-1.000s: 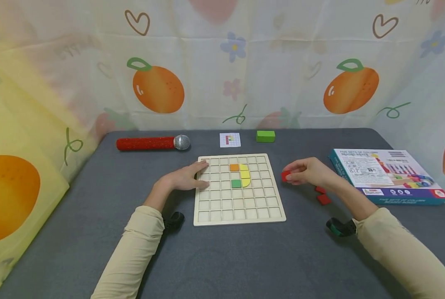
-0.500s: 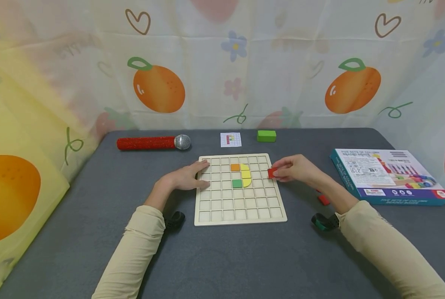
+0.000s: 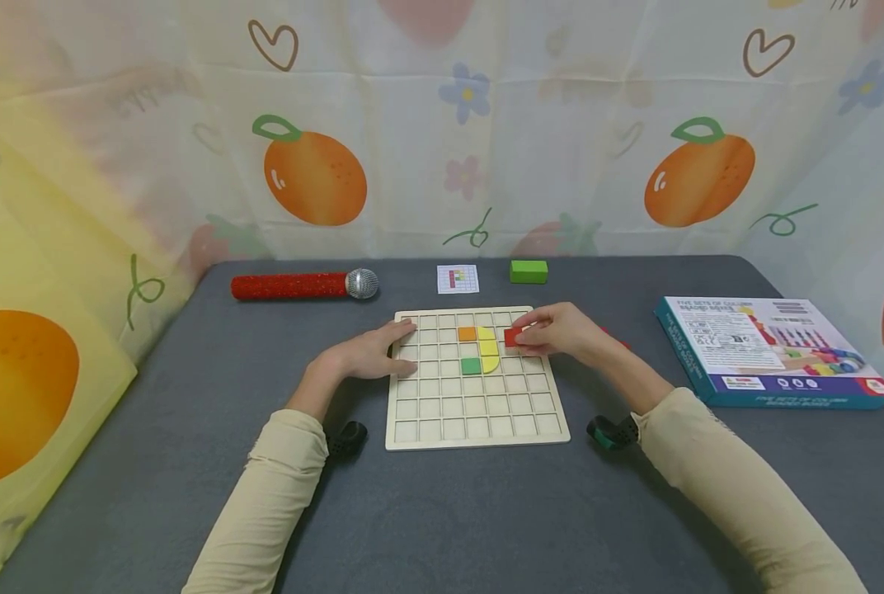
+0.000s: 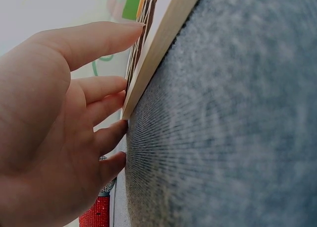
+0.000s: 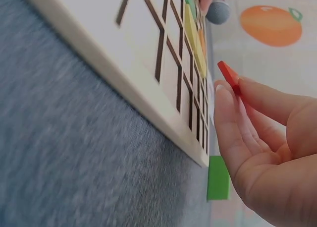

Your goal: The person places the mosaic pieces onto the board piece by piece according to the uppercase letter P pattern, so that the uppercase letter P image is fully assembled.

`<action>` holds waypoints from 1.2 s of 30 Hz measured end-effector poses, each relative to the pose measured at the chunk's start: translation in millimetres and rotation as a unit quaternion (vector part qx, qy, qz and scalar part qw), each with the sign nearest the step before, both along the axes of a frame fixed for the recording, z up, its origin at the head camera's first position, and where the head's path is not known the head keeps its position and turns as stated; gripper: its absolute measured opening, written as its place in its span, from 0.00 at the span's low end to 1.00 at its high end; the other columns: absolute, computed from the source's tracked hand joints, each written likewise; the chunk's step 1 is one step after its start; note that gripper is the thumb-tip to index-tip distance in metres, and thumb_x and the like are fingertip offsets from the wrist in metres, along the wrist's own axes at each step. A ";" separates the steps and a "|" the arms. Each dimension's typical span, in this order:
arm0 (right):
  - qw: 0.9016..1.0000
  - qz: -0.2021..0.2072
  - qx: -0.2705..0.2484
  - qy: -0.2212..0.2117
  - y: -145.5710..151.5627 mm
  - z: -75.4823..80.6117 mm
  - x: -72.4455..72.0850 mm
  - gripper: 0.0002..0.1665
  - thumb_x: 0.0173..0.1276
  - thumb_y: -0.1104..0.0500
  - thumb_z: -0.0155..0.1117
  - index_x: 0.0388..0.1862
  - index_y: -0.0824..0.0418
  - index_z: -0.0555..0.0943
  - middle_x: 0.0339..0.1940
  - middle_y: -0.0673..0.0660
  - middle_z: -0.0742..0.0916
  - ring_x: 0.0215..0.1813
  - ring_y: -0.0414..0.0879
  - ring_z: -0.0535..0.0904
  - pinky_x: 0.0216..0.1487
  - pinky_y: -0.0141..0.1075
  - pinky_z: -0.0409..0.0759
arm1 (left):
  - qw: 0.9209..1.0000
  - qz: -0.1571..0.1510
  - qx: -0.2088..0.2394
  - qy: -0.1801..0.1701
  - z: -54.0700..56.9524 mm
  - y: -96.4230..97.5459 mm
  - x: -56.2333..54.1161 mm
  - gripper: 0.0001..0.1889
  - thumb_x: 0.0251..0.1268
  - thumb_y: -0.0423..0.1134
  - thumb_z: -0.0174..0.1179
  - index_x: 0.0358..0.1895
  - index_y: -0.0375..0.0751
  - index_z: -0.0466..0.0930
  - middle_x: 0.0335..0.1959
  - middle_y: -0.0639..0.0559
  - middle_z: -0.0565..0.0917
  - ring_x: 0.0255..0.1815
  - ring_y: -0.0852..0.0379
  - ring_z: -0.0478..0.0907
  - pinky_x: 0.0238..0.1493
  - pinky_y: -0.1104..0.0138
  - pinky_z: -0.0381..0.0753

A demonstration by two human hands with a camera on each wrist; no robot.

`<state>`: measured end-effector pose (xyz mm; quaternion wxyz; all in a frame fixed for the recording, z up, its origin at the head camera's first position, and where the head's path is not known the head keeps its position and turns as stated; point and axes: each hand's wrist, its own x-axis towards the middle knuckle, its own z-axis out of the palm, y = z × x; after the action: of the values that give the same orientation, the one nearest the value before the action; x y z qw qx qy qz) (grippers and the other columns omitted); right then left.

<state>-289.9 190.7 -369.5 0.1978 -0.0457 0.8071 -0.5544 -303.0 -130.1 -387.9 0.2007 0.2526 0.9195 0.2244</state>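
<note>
A pale wooden grid board (image 3: 442, 408) lies on the table, with an orange square tile (image 3: 467, 334), a green square tile (image 3: 471, 365) and yellow tiles (image 3: 489, 348) set in its cells. My left hand (image 3: 371, 351) rests on the board's left edge, fingers fairly straight. In the left wrist view its fingertips touch the wooden rim (image 4: 156, 51). Between thumb and fingers my right hand (image 3: 557, 330) pinches a red square tile (image 3: 512, 337) over the right part of the board. The right wrist view shows this red tile (image 5: 228, 74) tilted and raised above the cells.
Behind the board lie a small printed pattern card (image 3: 458, 279), a green block (image 3: 528, 271) and a red microphone (image 3: 293, 285). A flat game box (image 3: 772, 351) lies at the right. Loose red tiles (image 3: 614, 337) are mostly hidden behind the right forearm.
My right hand has carried the red tile leftward from beside the board to over its right-hand cells. The left hand has stayed in place on the edge.
</note>
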 end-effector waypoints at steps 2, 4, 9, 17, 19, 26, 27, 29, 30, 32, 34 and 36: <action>1.000 -0.007 -0.005 -0.006 -4.2 0.5 -2.2 0.20 0.65 0.67 0.64 0.55 0.72 0.77 0.47 0.66 0.82 0.41 0.49 0.83 0.45 0.41 0.81 | 1.000 0.004 0.000 -0.003 0.9 0.0 0.4 0.40 0.66 0.48 0.58 0.75 0.37 0.50 0.76 0.41 0.50 0.75 0.45 0.41 0.70 0.51 0.46; 1.000 -0.011 -0.007 -0.009 -8.2 -0.2 -5.3 0.20 0.64 0.67 0.65 0.55 0.71 0.77 0.46 0.65 0.83 0.38 0.49 0.84 0.43 0.40 0.82 | 1.000 0.006 0.001 -0.005 1.7 0.3 1.0 0.40 0.66 0.48 0.57 0.75 0.37 0.50 0.76 0.41 0.50 0.75 0.44 0.40 0.70 0.51 0.46; 1.000 -0.014 0.005 -0.010 -18.0 -4.2 -13.1 0.19 0.65 0.65 0.65 0.54 0.69 0.79 0.44 0.63 0.85 0.37 0.48 0.84 0.40 0.37 0.82 | 1.000 0.010 0.000 -0.006 2.7 1.1 1.7 0.40 0.66 0.48 0.58 0.75 0.38 0.50 0.76 0.41 0.50 0.75 0.44 0.41 0.70 0.51 0.47; 0.999 -0.019 -0.009 -0.025 -34.6 -5.0 -17.8 0.20 0.64 0.67 0.65 0.55 0.69 0.78 0.49 0.65 0.82 0.38 0.47 0.83 0.42 0.37 0.82 | 1.000 0.011 0.004 -0.009 2.4 1.0 1.9 0.40 0.66 0.48 0.58 0.75 0.38 0.50 0.76 0.42 0.50 0.75 0.45 0.41 0.70 0.51 0.47; 1.000 -0.017 -0.003 -0.023 -38.1 -4.2 -18.1 0.19 0.64 0.66 0.65 0.54 0.69 0.78 0.49 0.65 0.82 0.37 0.47 0.83 0.41 0.36 0.82 | 1.000 0.011 0.006 -0.009 1.5 0.7 1.8 0.40 0.65 0.48 0.58 0.75 0.38 0.50 0.76 0.41 0.50 0.75 0.45 0.41 0.70 0.50 0.47; 0.999 -0.017 0.006 -0.032 -49.2 -2.4 -21.7 0.18 0.63 0.65 0.67 0.53 0.67 0.80 0.45 0.64 0.84 0.33 0.46 0.83 0.39 0.36 0.82 | 1.000 0.009 0.007 -0.006 0.9 0.7 1.6 0.40 0.65 0.47 0.58 0.75 0.38 0.50 0.75 0.42 0.50 0.75 0.45 0.42 0.70 0.51 0.47; 0.999 -0.019 0.003 -0.036 -50.9 -2.1 -22.4 0.18 0.63 0.65 0.67 0.52 0.67 0.80 0.46 0.64 0.84 0.33 0.46 0.83 0.40 0.36 0.82 | 1.000 0.008 0.006 -0.004 0.7 0.7 1.4 0.40 0.65 0.47 0.58 0.75 0.38 0.50 0.75 0.42 0.50 0.75 0.45 0.42 0.70 0.51 0.47; 0.999 -0.021 -0.003 -0.042 -54.3 -1.9 -23.5 0.18 0.63 0.65 0.66 0.52 0.68 0.80 0.46 0.64 0.84 0.33 0.46 0.83 0.40 0.36 0.82 | 1.000 0.008 0.003 -0.003 0.5 0.9 0.9 0.40 0.66 0.47 0.58 0.75 0.38 0.50 0.75 0.42 0.50 0.75 0.45 0.42 0.70 0.51 0.47; 0.999 -0.021 -0.005 -0.044 -56.1 -1.7 -23.9 0.18 0.64 0.66 0.66 0.52 0.68 0.80 0.46 0.64 0.84 0.33 0.46 0.83 0.40 0.36 0.82 | 1.000 0.007 0.002 -0.001 0.4 0.8 0.8 0.39 0.66 0.47 0.58 0.75 0.38 0.51 0.75 0.42 0.50 0.75 0.45 0.42 0.70 0.51 0.47; 0.998 -0.029 -0.011 -0.051 -60.7 -1.2 -24.6 0.17 0.63 0.66 0.66 0.52 0.69 0.80 0.46 0.65 0.83 0.33 0.46 0.84 0.40 0.36 0.82 | 1.000 0.006 0.003 0.001 0.2 0.8 0.4 0.39 0.65 0.47 0.58 0.75 0.38 0.51 0.75 0.42 0.51 0.75 0.45 0.42 0.70 0.51 0.47; 0.998 -0.034 -0.011 -0.054 -65.0 -1.0 -25.3 0.18 0.63 0.67 0.67 0.52 0.68 0.80 0.47 0.66 0.83 0.32 0.46 0.84 0.40 0.36 0.82 | 1.000 0.004 0.003 0.002 -0.1 0.8 0.1 0.39 0.65 0.47 0.58 0.75 0.38 0.51 0.75 0.42 0.51 0.75 0.45 0.42 0.70 0.52 0.47; 0.997 -0.042 -0.009 -0.059 -69.1 -1.0 -26.6 0.19 0.62 0.68 0.67 0.53 0.68 0.79 0.48 0.66 0.81 0.32 0.46 0.84 0.39 0.35 0.82 | 1.000 0.000 0.005 0.004 -0.3 0.5 -0.1 0.40 0.65 0.47 0.58 0.75 0.37 0.51 0.75 0.41 0.51 0.75 0.45 0.42 0.70 0.52 0.47</action>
<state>-316.6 121.5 -370.6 0.2212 0.0194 0.7902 -0.5711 -303.1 -129.6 -388.2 0.1955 0.2542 0.9193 0.2280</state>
